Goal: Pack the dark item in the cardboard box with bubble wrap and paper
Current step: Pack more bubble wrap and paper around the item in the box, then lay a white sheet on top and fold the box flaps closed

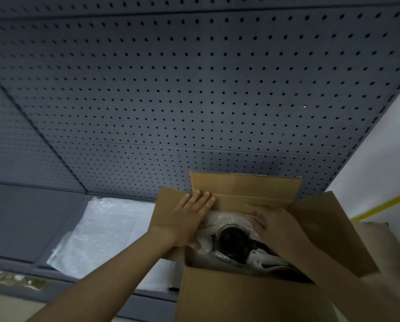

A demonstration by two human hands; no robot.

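Note:
An open cardboard box (pixel 240 296) stands at the lower right, all flaps up. Inside lies the dark item (pixel 235 241), round and black, with bubble wrap (pixel 229 217) around it and crumpled pale paper (pixel 264 257) beside it. My left hand (pixel 189 219) lies flat on the left flap, fingers spread, thumb down inside the box. My right hand (pixel 277 226) reaches into the box from the right, fingers extended over the wrap near the far wall. Whether it grips anything I cannot tell.
A sheet of bubble wrap (pixel 101 231) lies on the grey shelf (pixel 32 217) left of the box. A grey pegboard (pixel 194 89) fills the back. A white wall with a yellow stripe (pixel 384 205) is at the right.

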